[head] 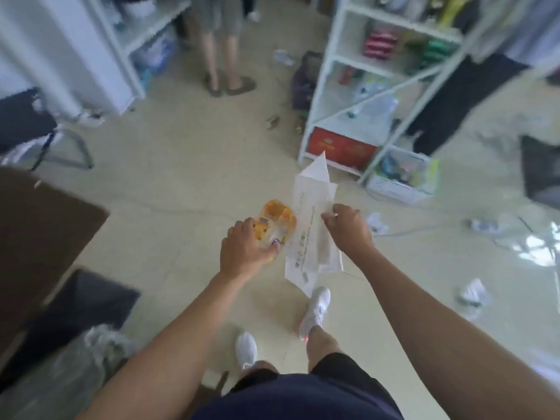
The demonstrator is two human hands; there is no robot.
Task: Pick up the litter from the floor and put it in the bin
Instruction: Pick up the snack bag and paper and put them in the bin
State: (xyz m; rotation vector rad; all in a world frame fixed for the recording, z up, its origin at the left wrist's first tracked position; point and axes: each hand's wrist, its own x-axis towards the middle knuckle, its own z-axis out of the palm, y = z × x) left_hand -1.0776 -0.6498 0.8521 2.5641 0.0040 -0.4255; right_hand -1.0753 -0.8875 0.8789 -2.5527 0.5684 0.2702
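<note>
My left hand (242,247) grips an orange and clear plastic wrapper (277,221), held above the floor in front of me. My right hand (348,228) holds a large white paper bag (306,225) with printed text, which hangs down toward my right shoe. More litter lies on the pale floor to the right: a crumpled white paper (377,222), a crumpled wrapper (472,294) and a plastic bottle (485,225). A bin with a clear plastic liner (75,365) shows at the bottom left, beside my left arm.
A white shelf unit (375,86) with a red box stands ahead on the right, a box of items (403,177) beside it. Another person's legs (224,56) stand at the back. A brown table (39,231) and a dark chair (24,122) are on the left.
</note>
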